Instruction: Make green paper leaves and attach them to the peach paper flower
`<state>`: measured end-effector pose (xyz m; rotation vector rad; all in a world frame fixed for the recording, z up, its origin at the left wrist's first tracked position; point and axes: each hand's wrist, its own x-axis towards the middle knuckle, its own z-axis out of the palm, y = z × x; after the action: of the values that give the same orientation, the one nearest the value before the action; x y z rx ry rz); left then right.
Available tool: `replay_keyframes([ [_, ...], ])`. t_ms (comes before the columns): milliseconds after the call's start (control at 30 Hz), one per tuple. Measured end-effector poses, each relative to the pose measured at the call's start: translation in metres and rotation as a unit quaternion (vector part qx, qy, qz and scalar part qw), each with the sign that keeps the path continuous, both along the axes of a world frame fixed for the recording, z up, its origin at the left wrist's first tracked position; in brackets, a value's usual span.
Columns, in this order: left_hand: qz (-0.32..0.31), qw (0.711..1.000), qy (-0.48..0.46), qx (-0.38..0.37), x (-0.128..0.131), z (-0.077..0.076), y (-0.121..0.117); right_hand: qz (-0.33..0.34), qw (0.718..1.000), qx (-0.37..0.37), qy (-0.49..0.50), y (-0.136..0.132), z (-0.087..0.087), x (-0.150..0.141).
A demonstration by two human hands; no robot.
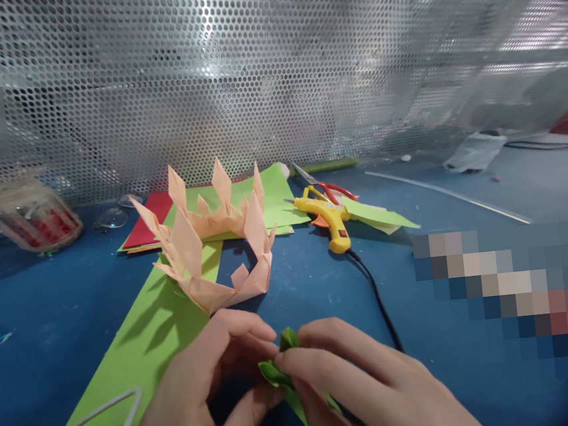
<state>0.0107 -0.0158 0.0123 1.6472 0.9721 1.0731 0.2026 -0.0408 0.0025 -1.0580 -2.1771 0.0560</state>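
Both my hands meet low in the middle of the head view around a small folded piece of green paper (275, 374). My right hand (354, 373) pinches it from the right, with a green strip running down under the fingers. My left hand (205, 388) curls in from the left, thumb and fingertips closed at the paper's edge. The exact grip of the left fingertips is partly hidden. Just beyond my hands stands a peach folded-paper crown (211, 290) with pointed tips, partly on a long green sheet (141, 347).
A yellow hot glue gun (332, 218) with a black cord lies right of the crown, beside red-handled scissors (339, 191). Red paper (144, 223) is stacked behind. A tipped jar (33, 217) and glasses (112, 219) lie left; a clear glue stick (448, 196) right. Perforated metal (251, 75) closes the back.
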Motion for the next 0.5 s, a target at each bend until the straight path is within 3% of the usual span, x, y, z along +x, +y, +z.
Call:
replay_keyframes([
  [100,-0.029,0.999,0.007,-0.021,-0.001,0.000,0.002,-0.002,1.000,-0.005,-0.003,0.000,-0.001,0.001],
  [367,-0.010,0.992,0.013,-0.128,0.002,0.011,0.001,0.014,1.000,-0.022,0.003,0.000,0.000,0.000],
  [500,-0.045,0.983,-0.011,-0.176,0.003,0.010,0.006,0.015,1.000,-0.026,-0.004,0.000,0.002,0.000],
])
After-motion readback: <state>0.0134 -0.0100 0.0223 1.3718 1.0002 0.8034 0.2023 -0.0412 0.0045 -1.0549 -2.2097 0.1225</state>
